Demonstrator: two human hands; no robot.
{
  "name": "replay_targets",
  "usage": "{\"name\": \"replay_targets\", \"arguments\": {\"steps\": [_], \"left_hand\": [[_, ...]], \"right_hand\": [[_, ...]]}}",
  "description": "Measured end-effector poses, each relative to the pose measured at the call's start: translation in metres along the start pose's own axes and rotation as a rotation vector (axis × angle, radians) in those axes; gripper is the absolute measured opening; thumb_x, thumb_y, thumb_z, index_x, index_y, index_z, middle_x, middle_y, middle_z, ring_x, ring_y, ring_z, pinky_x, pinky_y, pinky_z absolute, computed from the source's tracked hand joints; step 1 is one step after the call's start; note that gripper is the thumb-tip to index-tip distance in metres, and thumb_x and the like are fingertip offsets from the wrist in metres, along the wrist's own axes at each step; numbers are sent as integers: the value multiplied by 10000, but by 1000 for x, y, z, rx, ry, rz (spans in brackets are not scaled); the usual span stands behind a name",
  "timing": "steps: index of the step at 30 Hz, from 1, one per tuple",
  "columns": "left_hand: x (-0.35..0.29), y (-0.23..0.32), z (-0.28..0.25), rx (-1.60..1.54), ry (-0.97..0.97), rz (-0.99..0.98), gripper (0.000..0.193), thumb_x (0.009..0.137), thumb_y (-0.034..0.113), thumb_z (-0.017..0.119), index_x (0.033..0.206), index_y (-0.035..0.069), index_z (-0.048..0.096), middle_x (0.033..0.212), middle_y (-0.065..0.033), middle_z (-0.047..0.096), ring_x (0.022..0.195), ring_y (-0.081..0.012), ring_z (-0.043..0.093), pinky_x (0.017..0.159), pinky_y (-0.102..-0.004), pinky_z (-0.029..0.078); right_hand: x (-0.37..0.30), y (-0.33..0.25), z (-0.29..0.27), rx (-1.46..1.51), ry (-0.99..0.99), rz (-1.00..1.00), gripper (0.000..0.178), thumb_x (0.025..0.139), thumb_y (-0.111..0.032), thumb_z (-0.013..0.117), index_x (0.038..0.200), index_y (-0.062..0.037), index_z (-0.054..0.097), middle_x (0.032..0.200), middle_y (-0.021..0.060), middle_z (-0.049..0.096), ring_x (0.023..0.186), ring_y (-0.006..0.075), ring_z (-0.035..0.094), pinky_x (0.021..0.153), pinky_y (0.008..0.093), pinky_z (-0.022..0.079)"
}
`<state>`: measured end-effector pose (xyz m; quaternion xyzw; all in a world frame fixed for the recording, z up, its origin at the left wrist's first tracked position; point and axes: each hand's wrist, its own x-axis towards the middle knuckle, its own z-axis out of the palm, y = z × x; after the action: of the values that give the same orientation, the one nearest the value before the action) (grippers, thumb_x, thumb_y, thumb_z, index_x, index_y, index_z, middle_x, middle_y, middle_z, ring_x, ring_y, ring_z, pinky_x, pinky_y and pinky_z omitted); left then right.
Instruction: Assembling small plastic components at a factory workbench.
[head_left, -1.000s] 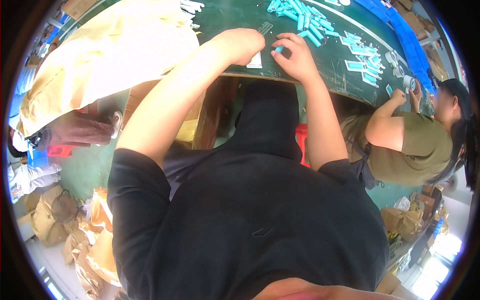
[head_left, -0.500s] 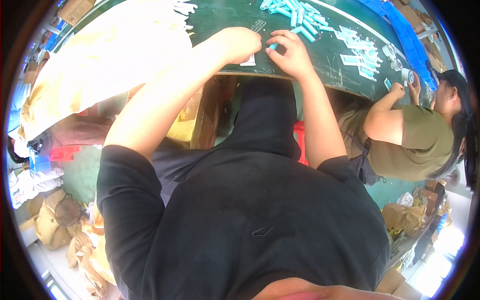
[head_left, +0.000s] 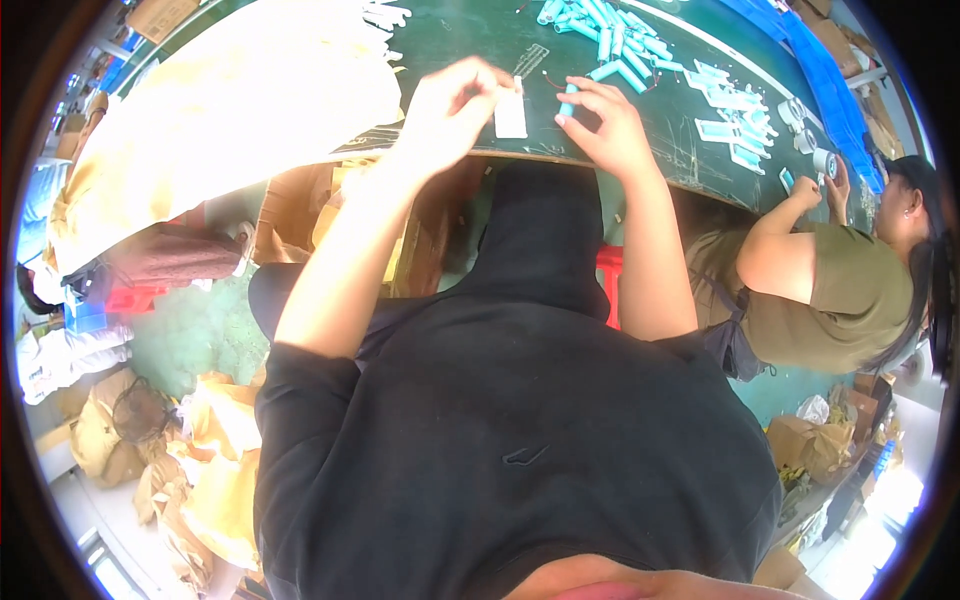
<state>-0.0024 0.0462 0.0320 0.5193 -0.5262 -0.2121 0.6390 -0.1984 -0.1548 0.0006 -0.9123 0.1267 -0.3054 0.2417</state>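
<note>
Between the thumb and fingers of my right hand (head_left: 612,128) is a light-blue cylindrical battery (head_left: 568,101), held upright just above the table near its front edge. A thin wire shows by its top end. My left hand (head_left: 450,112) is beside a flat white rectangular piece (head_left: 511,114) on the table. The fingertips of that hand are smeared by motion near the piece's upper end, and whether they grip anything is unclear. Beyond the hands, a heap of similar light-blue batteries (head_left: 610,32) lies on the green table (head_left: 455,50).
White-and-blue pieces (head_left: 735,115) lie in a cluster to the right, with tape rolls (head_left: 800,125) farther along. A co-worker (head_left: 850,285) sits at the right, hands over the table. A large, glaringly bright sheet (head_left: 230,90) covers the left side. A red stool (head_left: 609,280) is below.
My left hand has drawn back to the left, uncovering more of the white piece. My right hand has moved slightly right with the battery, so the hands are farther apart.
</note>
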Motion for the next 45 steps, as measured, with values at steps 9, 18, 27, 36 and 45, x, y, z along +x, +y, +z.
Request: {"name": "replay_targets", "arguments": {"steps": [9, 18, 27, 36, 45], "left_hand": [[-150, -3, -126, -423, -506, -1113, 113, 866, 161, 632, 849, 68, 569, 1049, -268, 790, 969, -324, 790, 840, -398, 616], [-247, -139, -163, 858, -493, -1048, 329, 929, 254, 648, 1060, -35, 736, 1068, -240, 777, 1007, -383, 755, 901, -494, 572], [-249, -167, -148, 785, -767, -1300, 320, 939, 187, 600, 1040, -58, 779, 1014, -200, 815, 882, -280, 802, 788, -419, 612], [-243, -167, -148, 649, -643, -1325, 343, 957, 205, 564, 1054, -47, 775, 987, -166, 824, 858, -276, 806, 777, -429, 608], [-248, -178, -152, 636, -638, -1270, 285, 956, 154, 578, 1061, -65, 727, 974, -182, 810, 833, -290, 789, 793, -439, 608]], "right_hand": [[-13, -21, -27, 120, -68, 195, 345, 840, -158, 879, 1156, -53, 788, 1372, 158, 716, 1245, 307, 699, 1038, 403, 585], [16, -36, 31, 344, -45, -61, 390, 830, -18, 844, 1214, -38, 773, 1423, 114, 709, 1323, 240, 659, 1129, 385, 509], [17, -39, 31, 305, -77, -40, 395, 778, -112, 893, 1164, -84, 811, 1368, 91, 753, 1303, 278, 652, 1125, 419, 507], [18, -42, 31, 278, -100, -68, 399, 776, -113, 899, 1164, -84, 811, 1353, 85, 762, 1281, 281, 660, 1109, 419, 516], [15, -46, 29, 209, -109, -96, 401, 782, -121, 908, 1174, -104, 824, 1353, 94, 762, 1241, 296, 668, 1079, 427, 535]]}}
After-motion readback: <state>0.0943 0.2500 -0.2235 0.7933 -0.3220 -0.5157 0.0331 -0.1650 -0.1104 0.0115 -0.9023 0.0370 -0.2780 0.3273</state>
